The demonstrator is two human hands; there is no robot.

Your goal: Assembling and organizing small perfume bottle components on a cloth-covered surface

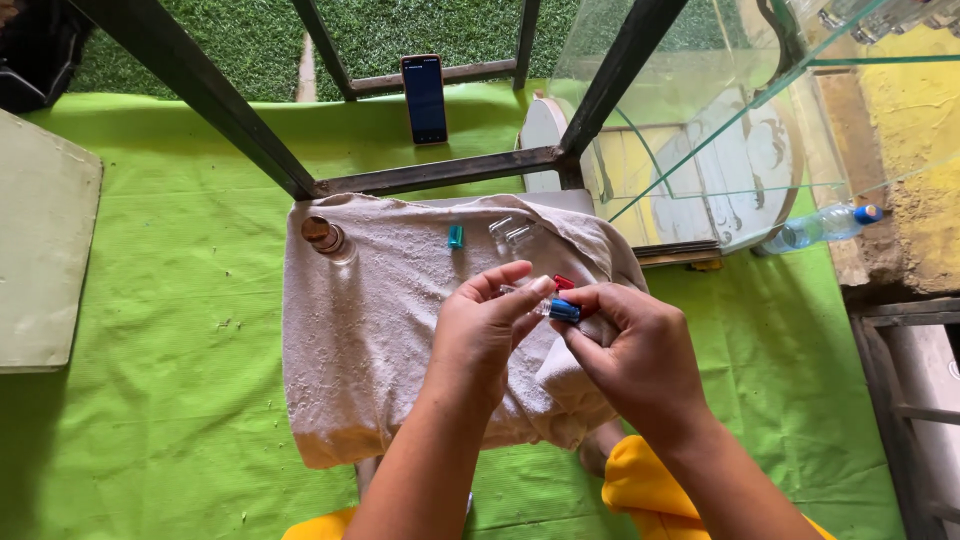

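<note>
My left hand (480, 335) pinches a small clear glass vial (522, 293) over a beige towel (370, 330). My right hand (630, 350) grips the vial's shiny blue cap (565, 311) between thumb and fingers. A red cap (564, 282) peeks out just behind my fingers. On the towel farther away lie a teal cap (456, 236), two clear empty vials (513, 232) and a vial with a copper-coloured top (322, 235) at the towel's left corner.
A green cloth (180, 300) covers the ground. A black metal frame (250, 120) rises behind the towel, with a phone (424, 98) leaning on it. Glass panes (700, 130) and a plastic bottle (825, 226) are at the right; a flat board (40, 250) lies left.
</note>
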